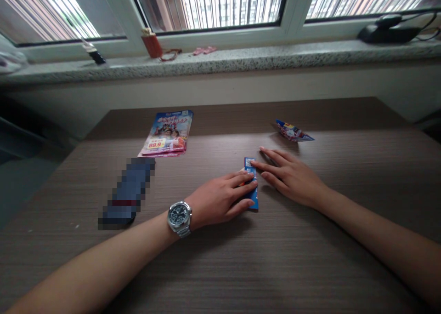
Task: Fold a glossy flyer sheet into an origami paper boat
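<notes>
from where i sit, the folded blue strip (pixel 254 194) lies on the brown table (pixel 206 272), its length running away from me. my left hand (pixel 223 196) rests palm down across its middle, fingers extended and only slightly spread, covering it without grasping, so much of its face is hidden from me. my right hand (pixel 291 178) is open too, fingers spread and clasping nothing; one fingertip is at the strip's far right corner, by the qr code, though i can't tell whether it presses.

around them: a folded printed paper (pixel 293 131) sits just past the right hand, with raised edges. a flyer stack (pixel 168 133) lies far left, and a pixelated dark blue item (pixel 129 194) lies near my left forearm, which wears a metal watch (pixel 179 215). behind, the stone sill (pixel 248 58) carries a reddish container (pixel 152 45), a small pink item (pixel 204 50), a dark small item (pixel 95 55) and a black device (pixel 389 32) with cables.

counted: two hands, one strip, one folded paper, one stack whose sheets i cannot number, one pixelated item, one watch, four things named on the sill.
</notes>
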A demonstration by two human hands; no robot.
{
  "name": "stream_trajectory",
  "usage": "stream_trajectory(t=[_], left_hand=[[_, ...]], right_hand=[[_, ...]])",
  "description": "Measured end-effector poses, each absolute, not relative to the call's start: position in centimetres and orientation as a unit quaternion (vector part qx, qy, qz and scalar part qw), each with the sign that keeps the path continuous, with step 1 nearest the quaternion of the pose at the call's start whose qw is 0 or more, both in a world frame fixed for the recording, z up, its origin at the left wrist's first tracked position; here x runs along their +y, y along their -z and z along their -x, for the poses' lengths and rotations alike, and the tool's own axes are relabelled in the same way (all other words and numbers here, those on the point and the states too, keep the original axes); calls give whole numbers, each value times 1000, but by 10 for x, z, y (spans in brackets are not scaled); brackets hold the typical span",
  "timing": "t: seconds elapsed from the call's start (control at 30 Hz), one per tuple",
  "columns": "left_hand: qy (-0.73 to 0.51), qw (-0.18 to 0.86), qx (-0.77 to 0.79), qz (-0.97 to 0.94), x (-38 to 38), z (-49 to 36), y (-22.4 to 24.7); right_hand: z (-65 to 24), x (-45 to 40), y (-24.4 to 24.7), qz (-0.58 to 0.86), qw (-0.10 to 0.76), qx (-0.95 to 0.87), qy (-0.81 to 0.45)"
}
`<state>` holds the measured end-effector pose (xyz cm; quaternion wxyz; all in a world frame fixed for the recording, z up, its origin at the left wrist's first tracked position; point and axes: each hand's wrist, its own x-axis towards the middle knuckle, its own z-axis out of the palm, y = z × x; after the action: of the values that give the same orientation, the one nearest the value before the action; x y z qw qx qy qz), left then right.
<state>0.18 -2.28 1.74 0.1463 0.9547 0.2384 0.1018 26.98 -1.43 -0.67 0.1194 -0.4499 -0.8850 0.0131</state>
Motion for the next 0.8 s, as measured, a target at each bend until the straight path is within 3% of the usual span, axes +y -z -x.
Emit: stream_trajectory(t=[0.57,0.8], left_hand=[[-81,130,246,-957,-23,-1,-15],[-78,120,241,-960,-25,1,-15]], right_hand=[[-271,-6,18,508,124,-852,-15],[-271,-12,9,379,122,-916,-51]])
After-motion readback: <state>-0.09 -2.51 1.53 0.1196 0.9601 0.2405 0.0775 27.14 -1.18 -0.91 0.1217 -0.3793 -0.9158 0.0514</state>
